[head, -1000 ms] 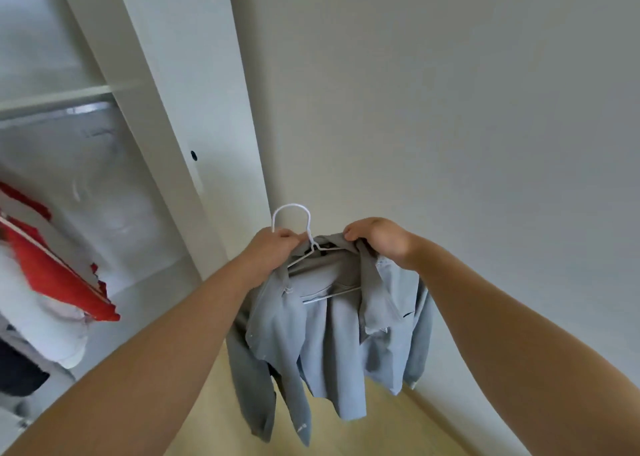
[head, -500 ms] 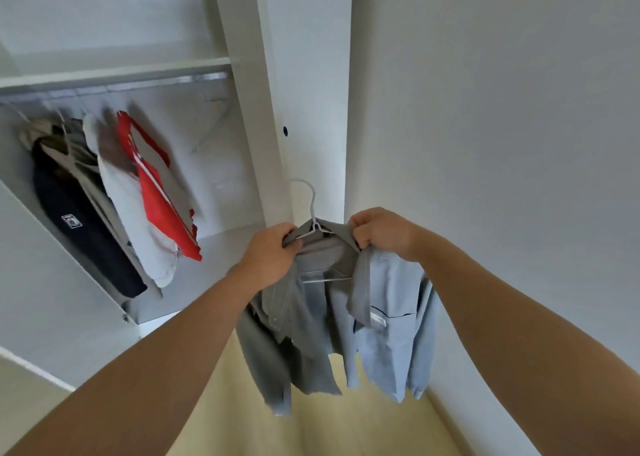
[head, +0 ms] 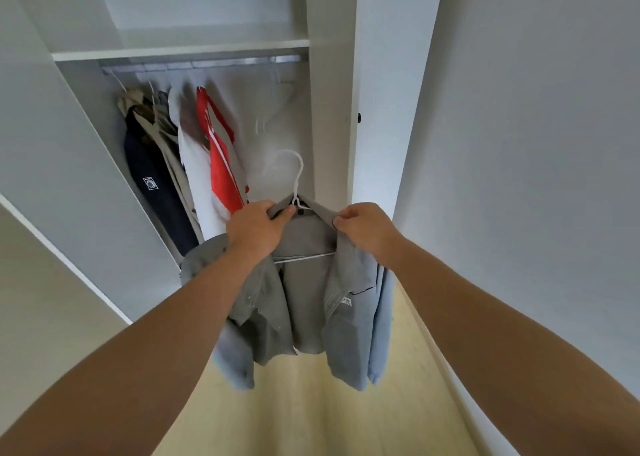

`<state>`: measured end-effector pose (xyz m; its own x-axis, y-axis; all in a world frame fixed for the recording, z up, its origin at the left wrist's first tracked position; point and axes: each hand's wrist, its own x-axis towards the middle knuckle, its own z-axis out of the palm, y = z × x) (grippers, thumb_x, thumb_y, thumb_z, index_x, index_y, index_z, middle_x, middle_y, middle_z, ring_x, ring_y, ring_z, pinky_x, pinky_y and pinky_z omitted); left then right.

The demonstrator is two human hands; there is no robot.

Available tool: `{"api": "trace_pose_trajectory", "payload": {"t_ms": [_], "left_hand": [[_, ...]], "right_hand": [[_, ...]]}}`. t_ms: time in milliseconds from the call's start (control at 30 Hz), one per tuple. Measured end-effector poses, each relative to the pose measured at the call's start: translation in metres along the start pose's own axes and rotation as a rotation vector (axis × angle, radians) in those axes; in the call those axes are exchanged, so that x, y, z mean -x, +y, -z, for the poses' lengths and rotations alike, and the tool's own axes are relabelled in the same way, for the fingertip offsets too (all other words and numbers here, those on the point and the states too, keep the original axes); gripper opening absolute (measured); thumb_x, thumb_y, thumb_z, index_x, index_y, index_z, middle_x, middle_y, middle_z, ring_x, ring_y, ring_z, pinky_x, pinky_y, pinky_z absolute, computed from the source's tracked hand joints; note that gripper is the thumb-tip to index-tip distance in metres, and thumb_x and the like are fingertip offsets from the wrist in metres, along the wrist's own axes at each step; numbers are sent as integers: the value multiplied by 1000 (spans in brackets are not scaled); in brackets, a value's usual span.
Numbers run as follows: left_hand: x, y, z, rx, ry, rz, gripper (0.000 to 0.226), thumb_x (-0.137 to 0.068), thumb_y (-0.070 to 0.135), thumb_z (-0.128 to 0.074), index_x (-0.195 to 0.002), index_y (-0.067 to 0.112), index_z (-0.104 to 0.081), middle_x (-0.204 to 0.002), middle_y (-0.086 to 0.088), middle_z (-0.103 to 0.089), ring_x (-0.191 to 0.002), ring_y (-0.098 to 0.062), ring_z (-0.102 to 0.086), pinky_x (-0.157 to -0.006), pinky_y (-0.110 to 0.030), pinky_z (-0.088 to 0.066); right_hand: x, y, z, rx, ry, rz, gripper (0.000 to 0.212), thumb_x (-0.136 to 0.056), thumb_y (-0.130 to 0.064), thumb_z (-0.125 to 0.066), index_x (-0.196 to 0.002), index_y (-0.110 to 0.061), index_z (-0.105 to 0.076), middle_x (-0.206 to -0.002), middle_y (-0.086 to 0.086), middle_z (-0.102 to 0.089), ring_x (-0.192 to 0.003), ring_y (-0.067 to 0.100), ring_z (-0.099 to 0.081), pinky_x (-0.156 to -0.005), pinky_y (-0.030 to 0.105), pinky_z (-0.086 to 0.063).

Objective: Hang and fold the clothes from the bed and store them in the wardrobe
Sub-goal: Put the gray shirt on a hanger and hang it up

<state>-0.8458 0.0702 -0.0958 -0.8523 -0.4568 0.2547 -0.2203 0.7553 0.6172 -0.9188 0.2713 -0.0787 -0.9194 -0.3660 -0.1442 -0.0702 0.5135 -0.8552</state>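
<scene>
A grey jacket (head: 308,293) hangs on a white hanger (head: 295,182), held up in front of the open wardrobe (head: 180,52). My left hand (head: 254,228) grips the jacket's left shoulder and collar right beside the hanger's neck. My right hand (head: 367,228) pinches the right side of the collar. The hanger's hook points up, well below the metal rail (head: 207,66) and free of it. The jacket's sleeves dangle over the floor.
On the rail hang a dark navy garment (head: 156,185), a beige one (head: 169,133), a white one (head: 194,164) and a red-and-white one (head: 221,150). An empty white hanger (head: 273,109) hangs to their right. A white wardrobe side panel (head: 332,92) and a wall (head: 519,144) stand to the right.
The view has swung left so the wardrobe's hanging space now sits straight ahead. The jacket on its hanger has moved in front of the opening, with both hands keeping their hold.
</scene>
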Motion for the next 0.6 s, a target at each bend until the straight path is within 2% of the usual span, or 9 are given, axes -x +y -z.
{"api": "trace_pose_trajectory", "payload": {"t_ms": [100, 133, 200, 267, 367, 433, 500, 533, 600], "left_hand": [[-7, -27, 22, -19, -11, 8, 51, -92, 62, -59, -72, 15, -65, -59, -2, -56, -63, -23, -59, -60, -37, -47], [-9, -36, 29, -20, -23, -2, 52, -91, 62, -60, -71, 15, -66, -57, -1, -55, -60, -21, -57, -58, -35, -45], [-13, -53, 40, -3, -45, -27, 52, -89, 61, -63, -65, 15, -61, -52, 3, -48, -52, -15, -50, -51, -31, -38], [-16, -69, 50, 19, -45, -30, 51, -87, 61, -66, -60, 18, -58, -49, 7, -44, -48, -9, -45, -48, -28, -34], [-22, -93, 64, 66, -34, -18, 50, -86, 62, -67, -57, 22, -57, -47, 8, -45, -45, -6, -44, -48, -25, -34], [-27, -107, 72, 100, -54, -14, 49, -85, 61, -68, -65, 17, -64, -53, -2, -53, -48, -4, -45, -51, -29, -38], [-30, -117, 80, 125, -92, -22, 51, -85, 59, -69, -74, 9, -69, -66, -14, -62, -55, -11, -51, -54, -33, -42], [-32, -121, 84, 143, -119, -37, 50, -85, 57, -70, -77, 7, -69, -70, -17, -63, -58, -14, -52, -55, -35, -42], [-34, -129, 93, 156, -197, -87, 37, -86, 49, -74, -83, 12, -73, -73, -12, -65, -63, -16, -56, -60, -32, -42]], "right_hand": [[-2, -13, -19, -338, -53, -146, 7, -95, -18, -66, -93, -12, -70, -91, 2, -65, -85, 18, -58, -73, 28, -48], [-3, -17, -25, -382, -53, -172, 6, -96, -18, -66, -92, -16, -70, -96, 1, -67, -89, 18, -59, -72, 27, -48], [-6, -24, -37, -390, -33, -199, 9, -96, -20, -63, -89, -19, -69, -93, 1, -68, -86, 18, -61, -66, 27, -46], [-7, -33, -53, -214, -20, -149, 10, -96, -24, -59, -93, -19, -67, -91, 1, -66, -79, 16, -60, -61, 27, -43], [-5, -45, -79, 6, 28, 51, 17, -92, -24, -52, -107, -27, -59, -101, -3, -60, -83, 16, -58, -64, 27, -43], [-3, -56, -96, 167, 24, 246, 37, -85, -33, -55, -122, -35, -54, -122, -4, -52, -104, 16, -55, -85, 31, -46], [-2, -70, -115, 477, -45, 346, 57, -79, -42, -58, -135, -36, -47, -133, -3, -49, -120, 19, -50, -103, 41, -39], [-2, -77, -125, 608, -72, 356, 52, -81, -43, -58, -132, -34, -49, -128, -2, -53, -118, 21, -53, -101, 43, -40], [-7, -87, -141, 755, -66, 319, 21, -92, -41, -53, -109, -29, -56, -101, -1, -60, -100, 28, -62, -87, 40, -46]]}}
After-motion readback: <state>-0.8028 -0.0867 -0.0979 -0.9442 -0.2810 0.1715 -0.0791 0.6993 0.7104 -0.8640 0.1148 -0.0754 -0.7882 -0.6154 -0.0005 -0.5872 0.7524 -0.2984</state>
